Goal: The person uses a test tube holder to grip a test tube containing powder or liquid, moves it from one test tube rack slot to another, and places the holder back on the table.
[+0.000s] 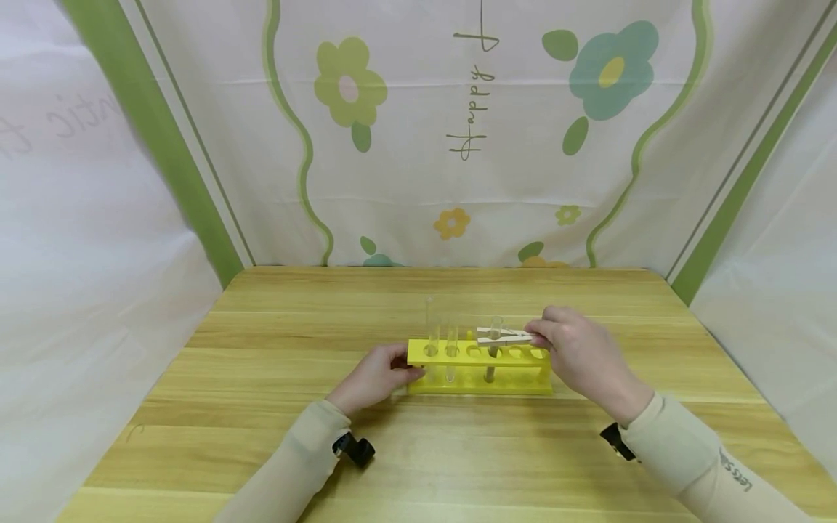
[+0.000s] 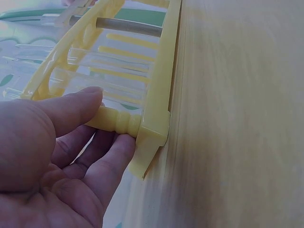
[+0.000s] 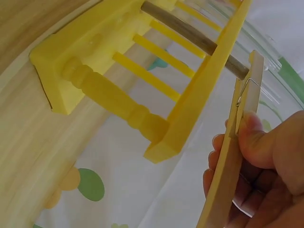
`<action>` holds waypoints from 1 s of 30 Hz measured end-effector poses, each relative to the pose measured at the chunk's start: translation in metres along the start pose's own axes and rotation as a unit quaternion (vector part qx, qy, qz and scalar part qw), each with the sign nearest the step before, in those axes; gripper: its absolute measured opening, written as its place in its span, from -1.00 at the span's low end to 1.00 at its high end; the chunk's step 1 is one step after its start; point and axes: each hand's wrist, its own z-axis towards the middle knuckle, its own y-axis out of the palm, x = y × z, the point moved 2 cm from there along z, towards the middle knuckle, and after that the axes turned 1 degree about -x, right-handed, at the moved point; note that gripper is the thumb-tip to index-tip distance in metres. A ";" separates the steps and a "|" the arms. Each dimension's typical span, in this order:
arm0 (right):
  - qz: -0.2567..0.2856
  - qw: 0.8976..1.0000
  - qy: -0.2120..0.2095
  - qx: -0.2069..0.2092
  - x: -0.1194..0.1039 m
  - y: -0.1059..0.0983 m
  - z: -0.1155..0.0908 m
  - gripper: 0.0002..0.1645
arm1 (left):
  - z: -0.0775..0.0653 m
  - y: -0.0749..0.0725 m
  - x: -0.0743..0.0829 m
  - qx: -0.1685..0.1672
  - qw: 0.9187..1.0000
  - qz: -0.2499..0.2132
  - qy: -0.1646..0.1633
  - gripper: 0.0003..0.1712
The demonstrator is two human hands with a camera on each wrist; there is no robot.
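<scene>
Left hand (image 1: 369, 378) grips the yellow rack (image 1: 471, 362) on the table (image 1: 392, 472); right hand (image 1: 585, 356) pinches a wooden clamp (image 3: 227, 171) at a dark-filled tube (image 3: 178, 26) standing in the rack. Sideways, the curtain (image 1: 405, 167) reads "Happy"; sleeve (image 1: 686, 450) lettering blurs.

From my end, I see a wood-grain table (image 1: 418, 465) filling the bottom of the head view. A white printed curtain (image 1: 405, 174) hangs across the top, with a yellow-green flower (image 1: 349, 88) upper left of centre, a blue flower (image 1: 611, 71) upper right, sideways "Happy" lettering (image 1: 480, 94) between them and a small orange flower (image 1: 451, 223) below.
</scene>
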 end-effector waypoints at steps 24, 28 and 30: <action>0.010 0.999 0.015 -0.031 -0.003 0.013 -0.013 -0.83 | -0.003 0.001 0.004 -0.005 1.000 -0.007 0.001 -0.74; 0.019 0.999 0.014 -0.034 -0.002 0.012 -0.013 -0.82 | -0.003 0.001 0.004 -0.004 1.000 -0.010 0.000 -0.73; 0.025 0.999 0.011 -0.035 -0.001 0.012 -0.014 -0.81 | -0.003 0.001 0.004 -0.003 1.000 -0.009 0.000 -0.73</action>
